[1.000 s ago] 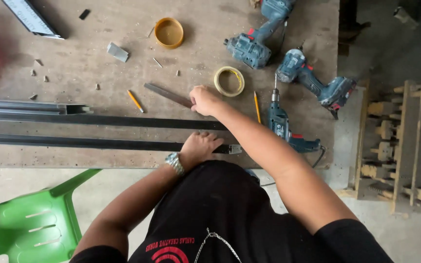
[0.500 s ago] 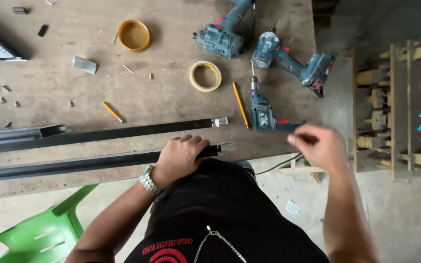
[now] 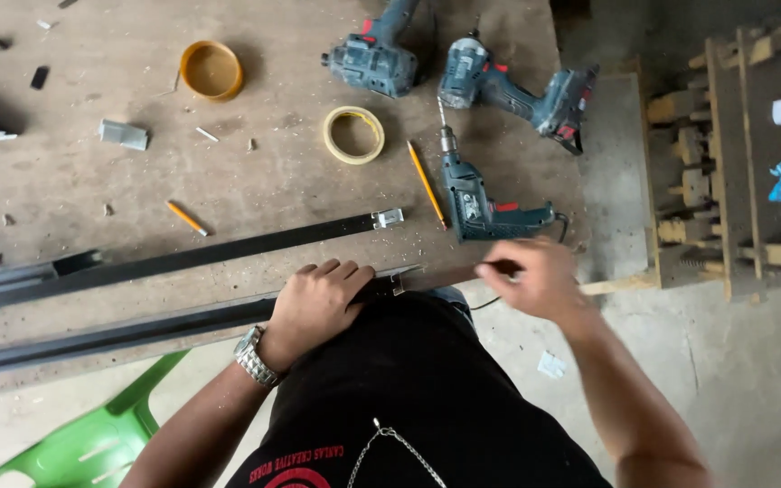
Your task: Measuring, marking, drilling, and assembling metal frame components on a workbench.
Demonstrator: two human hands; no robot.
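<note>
My left hand [image 3: 318,303], with a metal watch on its wrist, is closed over the near black metal bar [image 3: 137,330] at the front edge of the workbench [image 3: 273,172], close to the bar's right end. My right hand [image 3: 540,285] is blurred and grips a dark flat tool [image 3: 449,274], like a file. The tool's tip reaches the small metal bracket on that bar end. A second black bar [image 3: 228,248] with a silver bracket lies parallel, a little farther back.
A corded drill [image 3: 472,194] and two cordless drivers [image 3: 377,54] [image 3: 517,86] lie at the back right. Also on the bench: a tape roll [image 3: 353,135], an orange ring [image 3: 211,70], two pencils [image 3: 425,181] [image 3: 186,218]. A wooden rack [image 3: 734,154] stands right, a green chair [image 3: 92,443] lower left.
My right hand picked the flat tool up off the bench, swung out to the right, then came back to the near bar's end. My left hand stayed on that bar.
</note>
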